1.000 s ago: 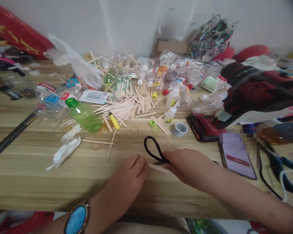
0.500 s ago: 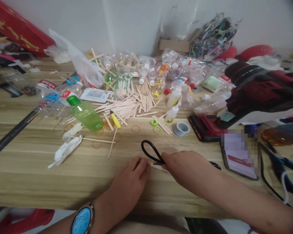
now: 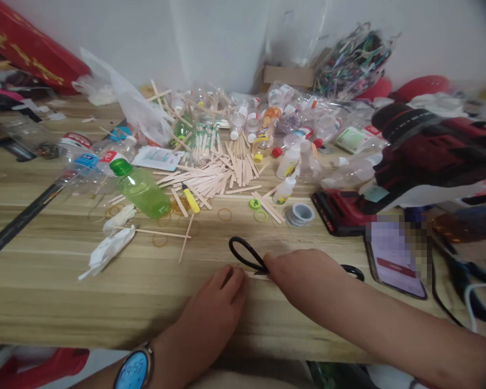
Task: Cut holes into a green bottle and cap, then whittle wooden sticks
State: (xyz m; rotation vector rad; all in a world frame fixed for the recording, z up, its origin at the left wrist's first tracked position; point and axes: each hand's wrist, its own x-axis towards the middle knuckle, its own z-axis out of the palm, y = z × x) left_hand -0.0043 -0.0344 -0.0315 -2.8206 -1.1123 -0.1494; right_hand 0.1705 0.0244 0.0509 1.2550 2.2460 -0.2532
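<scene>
My right hand point(image 3: 294, 275) is closed around a pair of scissors point(image 3: 243, 241) with black loop handles. One loop sticks out to the left of the fist, the other shows behind my forearm. Part of a dark blade lies against a flat wooden craft stick point(image 3: 255, 275) on the tabletop. My left hand point(image 3: 222, 302), with a watch at the wrist, presses its fingers together on the left end of that stick. The fingertips and most of the stick are hidden.
Loose craft sticks point(image 3: 206, 181) lie behind my hands, near a green bottle point(image 3: 143, 192), a yellow-handled screwdriver point(image 3: 191, 199), a solder-like spool point(image 3: 300, 214) and small glue bottles point(image 3: 285, 190). At right are a red-black power drill point(image 3: 421, 156) and a phone point(image 3: 397, 265).
My right hand and the scissors have shifted slightly left, and the left loop has tipped lower. My left hand has stayed almost in place on the stick.
</scene>
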